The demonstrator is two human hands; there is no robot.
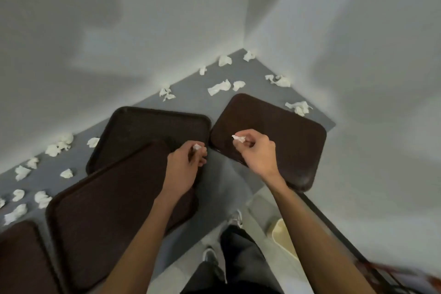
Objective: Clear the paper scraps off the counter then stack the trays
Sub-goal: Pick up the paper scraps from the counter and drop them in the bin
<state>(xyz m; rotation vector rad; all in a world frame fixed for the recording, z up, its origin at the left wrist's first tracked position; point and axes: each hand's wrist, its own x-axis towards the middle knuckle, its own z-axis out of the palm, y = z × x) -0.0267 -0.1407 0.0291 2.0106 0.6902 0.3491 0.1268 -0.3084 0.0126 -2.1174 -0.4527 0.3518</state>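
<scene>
Several dark brown trays lie on the grey counter (226,71): one at right (286,136), one at the back middle (148,124), one overlapping it in front (107,210), and one at the lower left corner (19,258). My left hand (183,167) pinches a small white paper scrap (196,147) over the front middle tray's far corner. My right hand (257,150) pinches another scrap (238,138) above the right tray. Several crumpled white scraps lie along the wall, such as those at the back (219,87) and at the left (59,144).
White walls meet in a corner behind the counter. The counter's front edge runs just before me; below it I see floor tiles, my legs and shoes (235,218), and a pale bin (284,236) at the lower right.
</scene>
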